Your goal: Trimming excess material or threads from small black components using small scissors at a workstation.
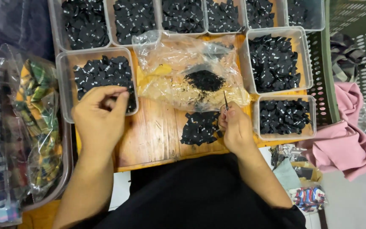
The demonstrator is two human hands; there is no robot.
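My left hand point(100, 114) reaches into a clear plastic tub point(64, 85) of small black fabric labels point(102, 72), fingers pinched among them; whether it holds a label is hidden. My right hand point(235, 127) is closed around a thin dark pointed tool point(225, 101), its tip pointing up toward a crumpled clear plastic bag point(178, 63) that holds a heap of black thread scraps point(205, 79). A loose pile of black labels point(200, 127) lies on the wooden board point(153, 135) just left of my right hand.
Several more clear tubs of black labels line the back point(132, 17) and the right point(274, 61) point(284, 116). A bagged patterned cloth point(39, 127) lies at the left. Pink fabric point(344, 140) and a green perforated crate point(356, 29) sit at the right.
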